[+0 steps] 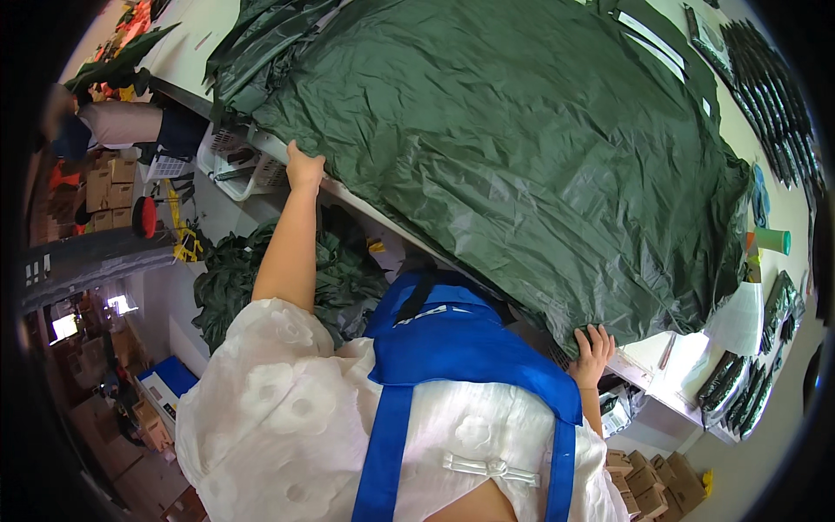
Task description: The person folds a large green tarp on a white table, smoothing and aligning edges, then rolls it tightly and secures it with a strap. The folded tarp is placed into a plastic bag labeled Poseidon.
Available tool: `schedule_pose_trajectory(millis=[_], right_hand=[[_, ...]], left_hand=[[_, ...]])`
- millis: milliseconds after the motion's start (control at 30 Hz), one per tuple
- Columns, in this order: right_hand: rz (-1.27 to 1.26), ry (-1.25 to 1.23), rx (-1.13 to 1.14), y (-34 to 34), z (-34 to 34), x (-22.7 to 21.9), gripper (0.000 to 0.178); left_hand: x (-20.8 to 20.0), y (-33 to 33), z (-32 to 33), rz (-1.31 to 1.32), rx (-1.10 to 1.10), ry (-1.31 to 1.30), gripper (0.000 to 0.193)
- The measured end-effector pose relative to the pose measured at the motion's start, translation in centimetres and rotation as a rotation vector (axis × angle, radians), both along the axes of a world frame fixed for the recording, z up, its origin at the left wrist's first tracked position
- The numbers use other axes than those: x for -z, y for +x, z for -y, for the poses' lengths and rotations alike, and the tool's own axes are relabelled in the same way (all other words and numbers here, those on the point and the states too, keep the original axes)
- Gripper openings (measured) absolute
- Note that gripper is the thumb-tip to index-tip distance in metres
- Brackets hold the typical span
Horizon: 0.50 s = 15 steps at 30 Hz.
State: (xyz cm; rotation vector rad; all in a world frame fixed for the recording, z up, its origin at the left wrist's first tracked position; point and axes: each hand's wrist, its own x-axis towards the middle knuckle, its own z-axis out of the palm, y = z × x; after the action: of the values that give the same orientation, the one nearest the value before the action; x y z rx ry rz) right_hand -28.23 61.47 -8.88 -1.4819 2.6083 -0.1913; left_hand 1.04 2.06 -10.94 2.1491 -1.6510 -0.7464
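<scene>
A large dark green crinkled sheet, thin and slightly shiny, is spread over the table and reaches its near edge. My left hand is closed on the sheet's near edge, at the left part of the table; its fingertips are partly hidden. Toward the near right corner, my right hand lies on the sheet with its fingers stretched out and a little apart. Wrinkles run across the sheet, and more green material is bunched at its far left.
Below the table's left edge are a white plastic basket and a green heap. Dark packaged bundles line the far right. A green roll and white paper sit right. Cardboard boxes stand lower right.
</scene>
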Motion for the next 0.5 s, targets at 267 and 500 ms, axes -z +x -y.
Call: schedule_pose_trajectory(millis=[267,500], right_hand=[[0.065,-0.145,-0.003,-1.2,0.3,-0.6,0.035],[0.159,-0.133,-0.009,-1.6,-0.3,-1.6,0.036]], left_hand=[[1.0,1.5,-0.1,0.362,0.355,-0.038,0.027],[0.1,2.2,-0.5,-0.242,-0.167,0.039,0.057]])
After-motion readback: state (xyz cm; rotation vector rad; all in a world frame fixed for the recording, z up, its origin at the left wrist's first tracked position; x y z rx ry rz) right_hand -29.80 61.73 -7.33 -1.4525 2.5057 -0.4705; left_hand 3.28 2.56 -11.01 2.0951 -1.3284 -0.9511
